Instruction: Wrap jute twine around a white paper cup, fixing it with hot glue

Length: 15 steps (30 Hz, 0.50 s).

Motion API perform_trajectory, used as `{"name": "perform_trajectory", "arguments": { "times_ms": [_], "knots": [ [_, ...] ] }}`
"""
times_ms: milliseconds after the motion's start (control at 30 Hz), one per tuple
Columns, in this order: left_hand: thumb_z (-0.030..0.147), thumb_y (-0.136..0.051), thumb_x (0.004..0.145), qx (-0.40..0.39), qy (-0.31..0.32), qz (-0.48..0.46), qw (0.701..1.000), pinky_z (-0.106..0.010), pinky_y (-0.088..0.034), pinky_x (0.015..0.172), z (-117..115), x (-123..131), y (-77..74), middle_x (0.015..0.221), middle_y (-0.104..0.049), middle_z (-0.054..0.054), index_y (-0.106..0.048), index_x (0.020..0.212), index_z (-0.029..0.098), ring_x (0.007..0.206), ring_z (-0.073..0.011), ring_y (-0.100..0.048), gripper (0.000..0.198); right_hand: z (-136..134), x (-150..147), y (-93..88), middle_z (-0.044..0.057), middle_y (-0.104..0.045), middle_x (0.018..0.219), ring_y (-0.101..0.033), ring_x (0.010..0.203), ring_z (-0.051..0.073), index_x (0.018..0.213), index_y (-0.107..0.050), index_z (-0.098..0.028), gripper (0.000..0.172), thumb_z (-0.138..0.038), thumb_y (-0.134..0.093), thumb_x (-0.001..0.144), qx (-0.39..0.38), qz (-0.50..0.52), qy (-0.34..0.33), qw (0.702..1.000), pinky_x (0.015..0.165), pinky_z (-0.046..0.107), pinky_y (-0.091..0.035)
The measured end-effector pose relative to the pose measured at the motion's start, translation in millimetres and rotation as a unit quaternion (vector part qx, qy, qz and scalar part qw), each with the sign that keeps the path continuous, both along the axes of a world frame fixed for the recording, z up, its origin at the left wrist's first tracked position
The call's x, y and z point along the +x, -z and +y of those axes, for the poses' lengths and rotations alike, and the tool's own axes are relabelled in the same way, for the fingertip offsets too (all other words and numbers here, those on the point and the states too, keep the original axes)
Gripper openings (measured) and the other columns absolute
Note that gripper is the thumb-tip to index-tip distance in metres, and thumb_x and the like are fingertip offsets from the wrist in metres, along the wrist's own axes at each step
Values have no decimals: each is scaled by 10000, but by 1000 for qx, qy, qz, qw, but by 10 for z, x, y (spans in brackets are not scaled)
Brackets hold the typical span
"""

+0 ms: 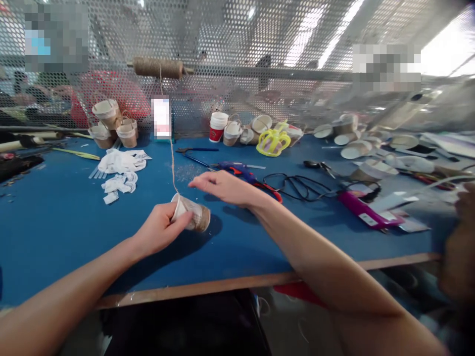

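My left hand (160,228) is closed round a paper cup (193,215) that lies on its side, partly wrapped in brown twine. A strand of twine (171,158) runs up from the cup's rim to a twine spool (158,67) mounted on a rod at the mesh screen. My right hand (224,187) hovers just above and right of the cup with fingers stretched out and nothing in them. A blue glue gun (241,172) lies just behind my right hand on the blue table (67,222).
Twine-wrapped cups (111,123) stand at the back left, with white paper scraps (122,168) in front of them. More cups (230,129), a yellow crown shape (273,142), scissors (321,167), black cable (300,185) and a pink tool (365,210) lie right. A person in red sits behind the mesh.
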<state>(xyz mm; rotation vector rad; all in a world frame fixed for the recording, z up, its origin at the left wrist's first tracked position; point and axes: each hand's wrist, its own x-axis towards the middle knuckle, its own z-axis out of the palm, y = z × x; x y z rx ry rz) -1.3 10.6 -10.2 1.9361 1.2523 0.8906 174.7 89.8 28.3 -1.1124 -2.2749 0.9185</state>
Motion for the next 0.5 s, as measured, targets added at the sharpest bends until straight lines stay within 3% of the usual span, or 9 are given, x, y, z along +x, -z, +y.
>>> {"name": "perform_trajectory", "arguments": {
  "times_ms": [67,133,267,400,500],
  "knots": [
    [321,-416,803,-5,24,4,1000,-207,-320,487,-21,11,-5,560,-429,26,-487,588,141,515,-85,-356,288,-163,-151,-27,12,-660,931,-576,875,140,896,-650,-189,355,-465,-449,802,-52,8,-112,992,754,233,-428],
    [313,-430,791,-15,43,3,999,-201,-287,461,-31,15,-7,535,-387,40,-451,556,148,492,-76,-318,288,-271,-249,-36,29,-649,962,-575,874,123,949,-627,-165,303,-387,-480,803,-105,49,-125,985,769,230,-431],
    [348,-456,788,-86,62,-44,993,-205,-324,487,-20,7,-26,548,-437,31,-512,614,132,502,-82,-358,283,-340,-258,-30,41,-634,917,-574,807,105,747,-627,-133,161,-280,-561,749,-140,170,-65,973,750,231,-441],
    [387,-499,781,-170,58,-147,973,-218,-405,597,1,-4,-53,670,-573,-5,-599,795,115,584,-97,-465,290,-345,-120,-53,-7,-606,675,-534,634,85,725,-639,-142,192,-323,-577,737,-94,207,11,974,625,225,-427],
    [416,-545,762,-217,51,-208,952,-217,-418,625,10,-6,-37,715,-609,-15,-617,852,109,608,-97,-494,328,-356,-39,-56,-17,-568,600,-479,543,68,718,-644,-134,217,-341,-585,731,-70,218,34,973,531,213,-390]
  ]
}}
